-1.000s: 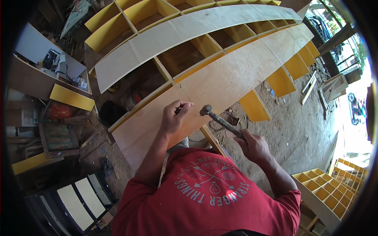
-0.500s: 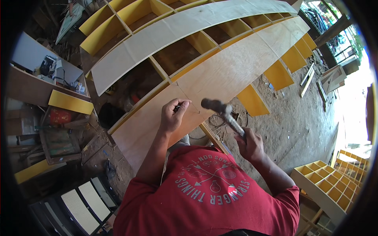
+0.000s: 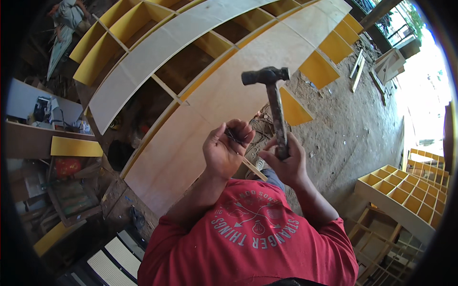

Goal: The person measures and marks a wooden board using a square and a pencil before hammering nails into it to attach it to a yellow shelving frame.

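Note:
My right hand (image 3: 290, 159) grips a claw-less hammer (image 3: 275, 107) by the lower end of its worn handle, its dark steel head raised. Close beside it, my left hand (image 3: 225, 150) is turned palm up with curled fingers. Several thin dark nails (image 3: 232, 137) lie in those fingers, partly hidden. Both hands are above the near edge of a pale plywood panel (image 3: 162, 152), which lies along a yellow-edged wooden frame. A small nail (image 3: 187, 102) sticks up from the panel near a crosspiece of that frame.
A second pale curved strip (image 3: 143, 69) spans the yellow compartments (image 3: 136, 24) beyond. Yellow triangular pieces (image 3: 295, 108) jut from the panel's right side over the dirt floor. A grid-like yellow frame (image 3: 400, 190) stands at right. A box with tools (image 3: 47, 109) is at left.
My left hand has lifted off the panel and turned palm up. My right hand has come inward beside it, and the hammer now points upward. The view has shifted.

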The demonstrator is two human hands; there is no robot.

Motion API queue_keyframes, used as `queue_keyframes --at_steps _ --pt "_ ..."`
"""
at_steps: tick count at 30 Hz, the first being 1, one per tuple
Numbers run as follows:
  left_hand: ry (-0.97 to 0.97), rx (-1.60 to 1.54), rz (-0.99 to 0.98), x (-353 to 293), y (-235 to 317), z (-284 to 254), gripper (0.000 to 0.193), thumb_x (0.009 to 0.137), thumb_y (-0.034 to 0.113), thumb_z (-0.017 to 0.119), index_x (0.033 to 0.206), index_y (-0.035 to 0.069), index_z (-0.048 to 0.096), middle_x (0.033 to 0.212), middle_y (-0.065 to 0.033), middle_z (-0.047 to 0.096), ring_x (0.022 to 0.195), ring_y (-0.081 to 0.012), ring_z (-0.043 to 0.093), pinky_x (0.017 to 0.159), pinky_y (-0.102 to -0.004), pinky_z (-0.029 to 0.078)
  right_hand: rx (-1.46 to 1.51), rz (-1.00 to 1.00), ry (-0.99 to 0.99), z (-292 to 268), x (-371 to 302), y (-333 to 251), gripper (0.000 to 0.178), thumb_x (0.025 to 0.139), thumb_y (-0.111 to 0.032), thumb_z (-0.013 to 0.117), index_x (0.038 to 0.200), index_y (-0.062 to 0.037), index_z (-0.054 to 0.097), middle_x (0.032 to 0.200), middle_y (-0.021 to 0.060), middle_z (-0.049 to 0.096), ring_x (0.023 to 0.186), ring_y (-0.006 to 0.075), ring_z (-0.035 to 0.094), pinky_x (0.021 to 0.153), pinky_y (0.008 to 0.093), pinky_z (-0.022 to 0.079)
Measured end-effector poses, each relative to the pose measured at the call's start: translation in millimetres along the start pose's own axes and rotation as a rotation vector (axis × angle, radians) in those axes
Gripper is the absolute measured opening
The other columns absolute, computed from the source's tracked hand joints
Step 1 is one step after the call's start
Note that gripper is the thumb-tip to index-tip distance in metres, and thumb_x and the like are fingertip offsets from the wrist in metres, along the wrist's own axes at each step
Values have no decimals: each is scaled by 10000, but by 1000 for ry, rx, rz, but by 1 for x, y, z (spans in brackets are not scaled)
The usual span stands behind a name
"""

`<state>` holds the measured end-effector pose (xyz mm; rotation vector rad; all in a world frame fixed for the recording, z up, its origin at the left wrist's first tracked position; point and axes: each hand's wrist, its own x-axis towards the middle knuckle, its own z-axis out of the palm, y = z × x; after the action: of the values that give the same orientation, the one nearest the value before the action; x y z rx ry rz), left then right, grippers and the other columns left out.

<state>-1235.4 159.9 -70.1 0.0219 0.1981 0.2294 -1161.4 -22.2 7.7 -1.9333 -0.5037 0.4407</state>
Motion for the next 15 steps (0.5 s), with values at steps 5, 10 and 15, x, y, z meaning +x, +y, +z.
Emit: queue_keyframes --at_steps 5,10,15 --pt "-114 -50 -39 12 -63 14 327 1123 280 502 1186 15 683 1387 -225 704 1338 -337 663 1194 -521 492 -73 -71 61 -20 -2 37 395 835 -185 944 1095 -49 679 676 -48 538 614 32 453 548 255 387" --pt "-65 114 36 27 -148 -1 297 1145 281 468 1198 51 649 1410 -177 699 1283 -303 683 1133 -480 532 -88 -226 135 -77 -4 74 378 842 -193 919 1081 -45 666 720 55 613 611 132 556 586 329 478" --pt "54 148 76 41 -215 13 307 1161 266 438 1220 39 635 1394 -172 705 1246 -310 703 1050 -440 573 13 -225 112 -144 0 95 321 864 -190 896 1024 -31 668 729 63 637 635 104 558 612 319 491"
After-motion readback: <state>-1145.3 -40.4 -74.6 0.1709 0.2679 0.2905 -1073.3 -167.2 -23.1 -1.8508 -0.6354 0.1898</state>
